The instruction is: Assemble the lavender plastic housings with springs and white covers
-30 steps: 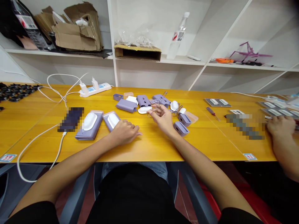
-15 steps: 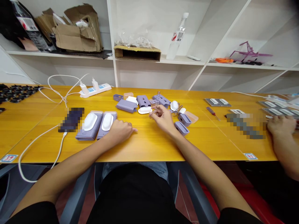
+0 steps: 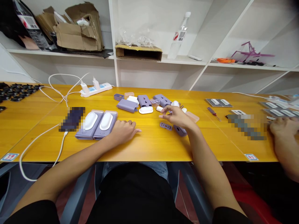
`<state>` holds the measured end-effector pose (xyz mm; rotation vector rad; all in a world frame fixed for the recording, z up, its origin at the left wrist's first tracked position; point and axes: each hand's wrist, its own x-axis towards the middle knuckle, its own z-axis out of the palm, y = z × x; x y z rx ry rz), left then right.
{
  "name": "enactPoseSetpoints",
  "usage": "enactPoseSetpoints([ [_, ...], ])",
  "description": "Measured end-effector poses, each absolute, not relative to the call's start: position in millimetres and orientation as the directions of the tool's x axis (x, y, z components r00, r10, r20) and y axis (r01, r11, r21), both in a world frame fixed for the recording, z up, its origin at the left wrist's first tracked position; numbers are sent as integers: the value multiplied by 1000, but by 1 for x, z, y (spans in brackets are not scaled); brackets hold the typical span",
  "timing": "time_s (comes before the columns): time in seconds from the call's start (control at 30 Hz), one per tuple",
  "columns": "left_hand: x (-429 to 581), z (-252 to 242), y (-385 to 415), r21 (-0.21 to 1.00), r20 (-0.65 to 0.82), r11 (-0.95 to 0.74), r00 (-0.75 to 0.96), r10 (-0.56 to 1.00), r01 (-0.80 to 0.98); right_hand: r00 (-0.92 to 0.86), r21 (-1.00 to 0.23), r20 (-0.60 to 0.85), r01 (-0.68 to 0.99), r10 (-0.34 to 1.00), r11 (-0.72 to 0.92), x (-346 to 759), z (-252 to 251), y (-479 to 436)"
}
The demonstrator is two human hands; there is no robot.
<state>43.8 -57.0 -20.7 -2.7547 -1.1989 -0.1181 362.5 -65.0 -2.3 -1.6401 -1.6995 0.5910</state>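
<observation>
My left hand (image 3: 123, 132) rests on the table with its fingers curled under and its thumb stretched out, beside two purple cases (image 3: 99, 133) topped with white oval pieces (image 3: 106, 121). Over the loose parts hovers my right hand (image 3: 176, 116), thumb and forefinger apart with nothing visible between them. Near its fingertips lies a small white piece (image 3: 159, 109). A purple slotted plate (image 3: 165, 126) is just below the hand. Another white oval piece (image 3: 146, 109) lies to its left, by purple shells (image 3: 144, 100). A purple cap (image 3: 180, 130) is partly hidden under the right wrist.
At the left, a phone (image 3: 72, 119) is attached to a white cable, near a white power strip (image 3: 97, 89). On the right are a screwdriver (image 3: 213, 113), a grey plate with white pieces (image 3: 219, 102) and another person's hand (image 3: 285, 127). White shelves (image 3: 149, 74) stand behind the table.
My right hand has moved right and its fingers have parted; the wire spring it pinched is out of them. The slotted plate has come into view. My left hand has barely moved.
</observation>
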Motion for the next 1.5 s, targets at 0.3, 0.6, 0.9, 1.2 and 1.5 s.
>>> enactPoseSetpoints([
  [0.3, 46, -17, -58, -50, 97, -692, 693, 714, 720, -18, -281, -203, 959, 979, -40, 359, 2, -66],
  [0.6, 46, -19, -57, 67, 144, -729, 716, 683, 682, -237, -549, -106, 824, 966, 142, 343, -4, -68],
  [0.9, 52, -41, -46, 814, 275, -522, 623, 733, 256, -429, -902, 244, 227, 869, 366, 308, -7, -76],
  [1.2, 56, -49, -35, 991, 100, -135, 569, 816, 20, -363, -975, 186, 47, 913, 217, 303, -14, -74],
  [1.5, 54, -50, -32, 996, 38, -74, 480, 876, 57, -69, -942, 244, -253, 967, 219, 309, -10, -66],
])
